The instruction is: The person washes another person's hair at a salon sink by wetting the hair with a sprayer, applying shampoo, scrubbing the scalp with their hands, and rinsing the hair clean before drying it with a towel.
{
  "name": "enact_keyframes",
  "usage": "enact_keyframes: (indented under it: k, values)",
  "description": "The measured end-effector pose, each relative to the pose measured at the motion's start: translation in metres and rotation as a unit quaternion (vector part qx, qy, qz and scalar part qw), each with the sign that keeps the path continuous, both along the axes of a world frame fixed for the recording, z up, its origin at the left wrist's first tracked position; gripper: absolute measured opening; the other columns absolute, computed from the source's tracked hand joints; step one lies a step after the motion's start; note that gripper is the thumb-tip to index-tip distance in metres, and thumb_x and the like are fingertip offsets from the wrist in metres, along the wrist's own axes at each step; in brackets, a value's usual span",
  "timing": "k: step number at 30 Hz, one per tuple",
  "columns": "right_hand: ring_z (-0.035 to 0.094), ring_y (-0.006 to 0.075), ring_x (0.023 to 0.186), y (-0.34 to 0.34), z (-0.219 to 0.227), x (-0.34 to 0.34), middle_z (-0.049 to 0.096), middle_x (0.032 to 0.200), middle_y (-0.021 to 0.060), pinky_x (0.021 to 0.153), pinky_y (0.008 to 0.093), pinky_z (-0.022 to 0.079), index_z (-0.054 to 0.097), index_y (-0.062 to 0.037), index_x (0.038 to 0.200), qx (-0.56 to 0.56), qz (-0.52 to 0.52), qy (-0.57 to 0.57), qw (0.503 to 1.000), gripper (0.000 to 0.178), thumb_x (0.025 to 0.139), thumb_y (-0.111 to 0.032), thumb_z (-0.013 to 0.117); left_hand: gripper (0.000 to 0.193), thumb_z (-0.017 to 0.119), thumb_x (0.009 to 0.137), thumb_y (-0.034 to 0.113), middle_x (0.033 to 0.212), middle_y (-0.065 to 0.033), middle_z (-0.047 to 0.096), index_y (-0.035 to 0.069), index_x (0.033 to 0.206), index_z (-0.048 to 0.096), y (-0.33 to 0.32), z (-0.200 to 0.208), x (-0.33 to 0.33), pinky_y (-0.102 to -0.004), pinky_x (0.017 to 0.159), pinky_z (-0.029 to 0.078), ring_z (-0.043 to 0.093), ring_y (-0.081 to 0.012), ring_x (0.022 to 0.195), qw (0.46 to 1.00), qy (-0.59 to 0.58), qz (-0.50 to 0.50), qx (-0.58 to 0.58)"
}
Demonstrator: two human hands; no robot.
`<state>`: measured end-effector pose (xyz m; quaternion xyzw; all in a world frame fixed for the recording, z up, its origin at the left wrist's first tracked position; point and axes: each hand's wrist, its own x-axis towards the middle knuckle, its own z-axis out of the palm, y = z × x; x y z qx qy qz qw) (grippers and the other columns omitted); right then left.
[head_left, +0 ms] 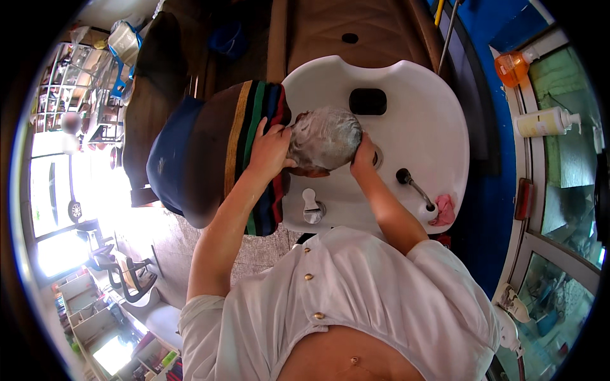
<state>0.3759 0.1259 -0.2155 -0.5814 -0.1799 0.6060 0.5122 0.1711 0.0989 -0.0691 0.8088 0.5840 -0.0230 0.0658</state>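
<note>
A person's head (325, 136), its hair covered in white lather, lies over a white shampoo basin (438, 114). My left hand (270, 149) rests at the neck end of the head, against the striped top (241, 184); its fingers are spread and its thumb points to the head. At the crown, my right hand (364, 155) curves round the head, with part of its fingers hidden behind it. Both hands touch the person, one on each end of the head.
A sprayer tap (416, 187) and a pink cloth (443, 211) sit at the basin's right rim. A tap lever (311, 206) stands near its lower left. An orange pump bottle (512, 66) and a pale pump bottle (543, 122) stand on the right ledge.
</note>
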Motion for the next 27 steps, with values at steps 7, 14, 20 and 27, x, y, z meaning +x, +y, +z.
enact_keyframes:
  k: [7, 14, 20, 27]
  values:
    - [0.038, 0.0251, 0.127, -0.035, 0.071, -0.017, 0.043, 0.134, 0.0148, 0.107, 0.0436, 0.026, 0.050, -0.0030, 0.124, 0.542, 0.328, -0.594, 0.496, 0.039, 0.086, -0.016, 0.049, 0.063, 0.082, 0.052, 0.020, 0.100, -0.0123, 0.062, -0.001, 0.104, 0.055, 0.003, -0.008, -0.007, -0.0472, 0.110, 0.023, 0.053, -0.0247, 0.109, 1.000, -0.003, -0.010, 0.021]
    - [0.059, 0.0282, 0.104, 0.066, 0.101, -0.057, 0.065, 0.102, 0.0123, 0.088, 0.0424, 0.044, 0.069, -0.0075, 0.096, 0.337, 0.506, -0.582, 0.541, 0.029, 0.083, -0.027, 0.052, 0.072, 0.083, 0.053, 0.024, 0.108, -0.0122, 0.061, 0.000, 0.113, 0.053, 0.001, -0.007, -0.008, -0.0468, 0.109, 0.025, 0.052, -0.0242, 0.111, 0.999, 0.031, 0.008, 0.005]
    - [0.060, 0.0279, 0.101, 0.095, 0.027, 0.007, 0.062, 0.113, 0.0110, 0.089, 0.0421, 0.046, 0.062, -0.0083, 0.113, -0.049, 0.319, -0.013, 0.946, 0.041, 0.093, -0.037, 0.042, 0.077, 0.083, 0.053, 0.025, 0.113, -0.0135, 0.058, -0.001, 0.117, 0.050, 0.000, -0.004, -0.001, -0.0470, 0.110, 0.022, 0.048, -0.0244, 0.117, 0.999, 0.045, 0.002, 0.006]
    - [0.057, 0.0327, 0.102, -0.011, 0.059, 0.012, 0.053, 0.122, 0.0152, 0.089, 0.0424, 0.046, 0.045, -0.0030, 0.127, -0.240, 0.134, 0.227, 0.934, 0.049, 0.093, -0.039, 0.044, 0.076, 0.083, 0.053, 0.025, 0.113, -0.0127, 0.059, 0.000, 0.117, 0.050, -0.002, -0.007, -0.002, -0.0468, 0.111, 0.021, 0.048, -0.0243, 0.118, 0.999, 0.030, 0.014, -0.008]
